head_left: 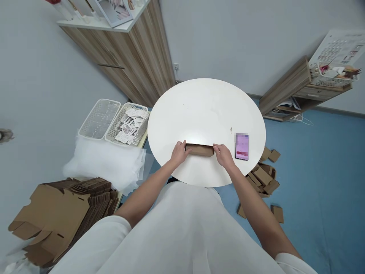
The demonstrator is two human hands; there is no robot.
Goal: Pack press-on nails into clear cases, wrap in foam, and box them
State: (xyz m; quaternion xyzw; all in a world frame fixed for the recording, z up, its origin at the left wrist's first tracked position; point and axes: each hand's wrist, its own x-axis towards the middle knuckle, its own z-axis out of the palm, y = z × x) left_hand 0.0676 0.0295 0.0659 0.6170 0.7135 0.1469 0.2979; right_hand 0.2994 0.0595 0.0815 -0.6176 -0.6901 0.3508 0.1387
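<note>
A small brown cardboard box (200, 150) is held at the near side of the round white table (209, 114). My left hand (180, 151) grips its left end, thumb on the near face and fingers at the back corner. At the opposite end, my right hand (224, 155) closes on the right corner. A dark line runs along the box's far top edge; what is inside it, if anything, cannot be seen. To the right of my right hand lies a phone (242, 147) with a lit pink-purple screen.
Left of the table are a white basket of printed cards (127, 125), a basket of clear packets (99, 118), white plastic bags (105, 161) and stacked flat cardboard (57, 213). Small brown boxes (262, 176) lie heaped on the blue floor at right. Wooden cabinets (137, 49) stand behind.
</note>
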